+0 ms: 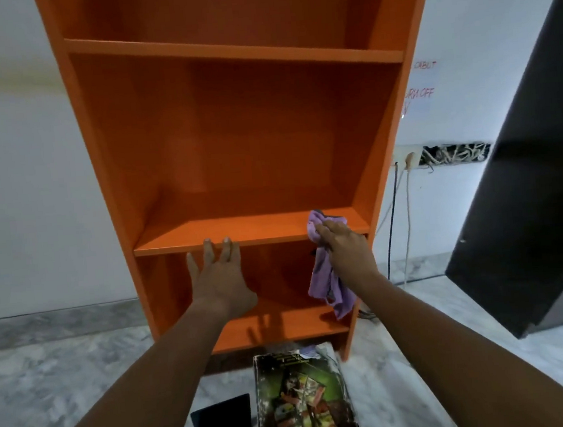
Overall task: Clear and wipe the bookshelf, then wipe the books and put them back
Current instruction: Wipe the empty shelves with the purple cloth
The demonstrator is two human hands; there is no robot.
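Observation:
An orange bookshelf (pixel 232 132) stands against the white wall, and its shelves hold no books. My left hand (pixel 219 280) reaches forward with fingers spread, its fingertips touching the front edge of the middle shelf board (pixel 207 233). My right hand (pixel 342 245) grips a purple cloth (pixel 326 277) at the right end of that board; most of the cloth hangs down below the edge. On the floor in front lies a stack of books (pixel 303 402), the top one with a dark green illustrated cover.
A dark flat object (pixel 223 422) lies on the marble floor left of the books. A black cabinet or door (pixel 526 192) leans in at the right. Cables (pixel 400 223) hang from a wall socket (pixel 404 158) right of the shelf.

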